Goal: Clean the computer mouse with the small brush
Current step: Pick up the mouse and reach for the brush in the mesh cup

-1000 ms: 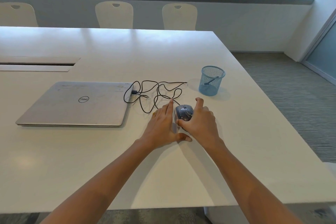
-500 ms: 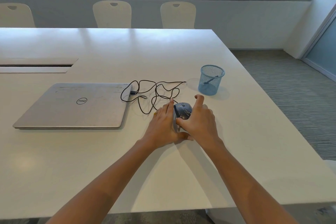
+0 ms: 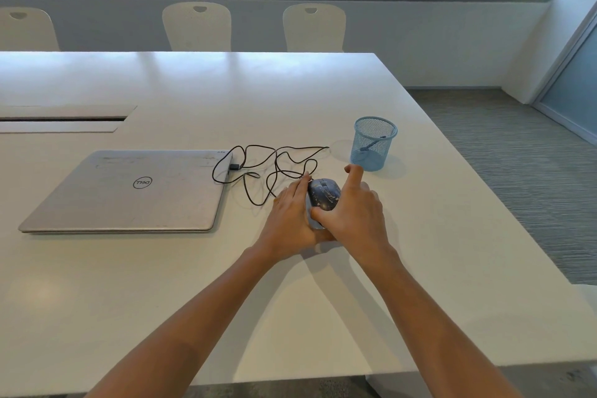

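The dark blue speckled computer mouse point(image 3: 324, 194) sits on the white table point(image 3: 420, 252), tipped a little so its grey underside shows at the left. My left hand point(image 3: 289, 220) lies along its left side with straight fingers touching it and the thumb reaching behind it. My right hand point(image 3: 357, 215) grips the mouse from the right, thumb on its rear and index finger stretched forward. The small brush point(image 3: 371, 145) leans inside the blue mesh cup point(image 3: 374, 157), just beyond my right hand.
The mouse's black cable point(image 3: 274, 168) loops across the table to a closed silver laptop point(image 3: 129, 191) on the left. A cable slot point(image 3: 64, 119) is at the far left. White chairs point(image 3: 197, 26) stand behind the table. The table's right edge drops to carpet.
The mouse has tipped up slightly between my hands, showing its pale underside. Both hands stay around it, closing in a little.
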